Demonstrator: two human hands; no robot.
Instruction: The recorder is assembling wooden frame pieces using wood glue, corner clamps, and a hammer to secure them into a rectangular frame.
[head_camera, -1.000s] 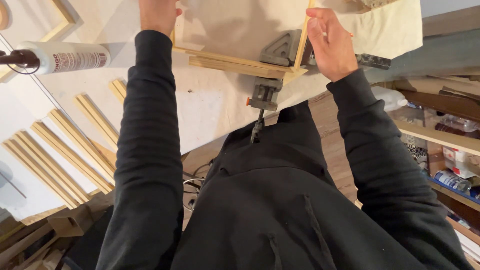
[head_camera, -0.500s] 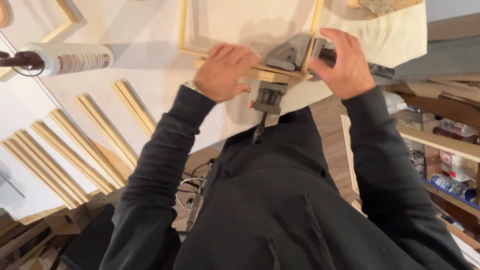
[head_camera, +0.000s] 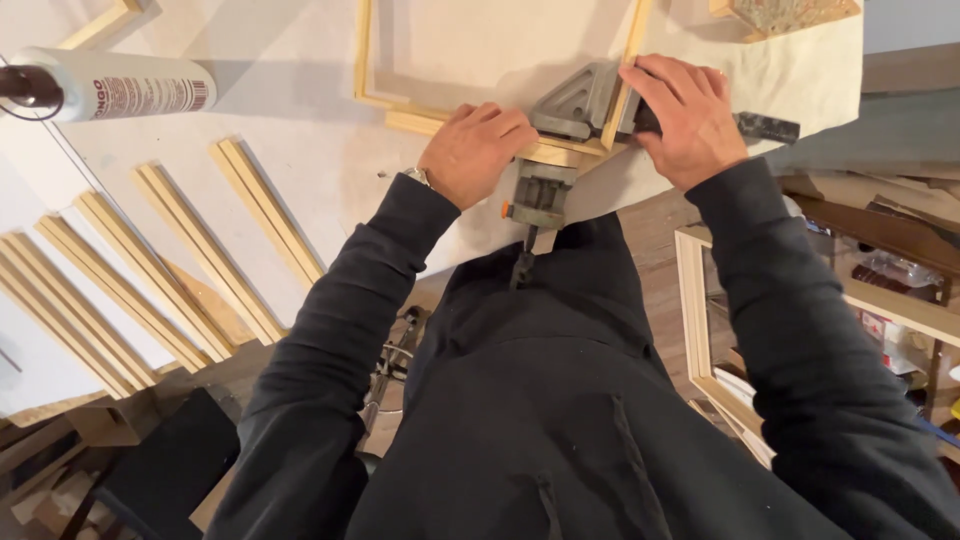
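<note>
Overhead, the workbench (head_camera: 300, 90), covered in a pale cloth, fills the upper part of the view, with the person's dark-sleeved arms reaching up to it from below. On the bench lies a light wooden frame (head_camera: 362, 60), open in the middle; its near-right corner sits in a grey metal corner clamp (head_camera: 575, 100) at the bench edge, where the bottom rail and the right rail meet. The clamp's screw and handle (head_camera: 530, 215) hang down over the edge toward the person's chest. To the left, a row of loose wooden moulding strips (head_camera: 150, 260) lies fanned out side by side, well apart from the frame. A white glue bottle (head_camera: 120, 85) lies on its side near the upper left. A second pale frame (head_camera: 700, 320) stands below the bench at right, beside shelves. The left hand (head_camera: 478, 150) rests palm-down on the bottom rail just beside the clamp, fingers together and curled over the wood. The right hand (head_camera: 685, 115) presses on the clamp's right side and the right rail, fingers slightly spread and bent around them.
</note>
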